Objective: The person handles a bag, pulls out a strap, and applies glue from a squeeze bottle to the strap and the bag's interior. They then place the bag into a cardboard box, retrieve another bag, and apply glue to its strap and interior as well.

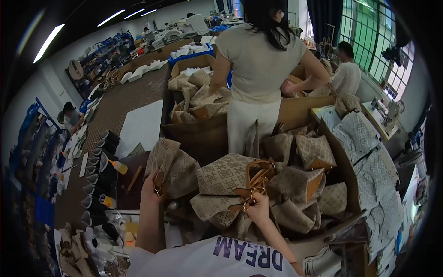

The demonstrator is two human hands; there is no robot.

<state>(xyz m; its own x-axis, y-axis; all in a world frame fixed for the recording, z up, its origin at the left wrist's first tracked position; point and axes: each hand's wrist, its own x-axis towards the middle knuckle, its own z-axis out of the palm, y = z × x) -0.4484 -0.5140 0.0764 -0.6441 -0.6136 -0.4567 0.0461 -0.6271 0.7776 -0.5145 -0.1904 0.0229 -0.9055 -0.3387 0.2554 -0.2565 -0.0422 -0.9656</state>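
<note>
My left hand (pixel 150 190) grips a patterned beige bag (pixel 173 168) by a tan tab with a metal ring at its left side. My right hand (pixel 258 208) is closed on the tan tabs and metal rings of a second handbag (pixel 226 175), whose tan handles (pixel 258 173) stand up above the fingers. This handbag has a light geometric pattern, and its opening faces me. Part of my right fingers is hidden behind the hardware. Several similar bags (pixel 295 184) lie piled to the right of my right hand.
A cardboard-walled bin (pixel 344 171) surrounds the bag pile. A person (pixel 258 69) stands just ahead, beside another bin of bags (pixel 198 99). On the left bench are a yellow-labelled bottle (pixel 119 167), a hammer-like tool (pixel 134 178) and dark curved pieces (pixel 94 177). Patterned panels (pixel 369 166) lie right.
</note>
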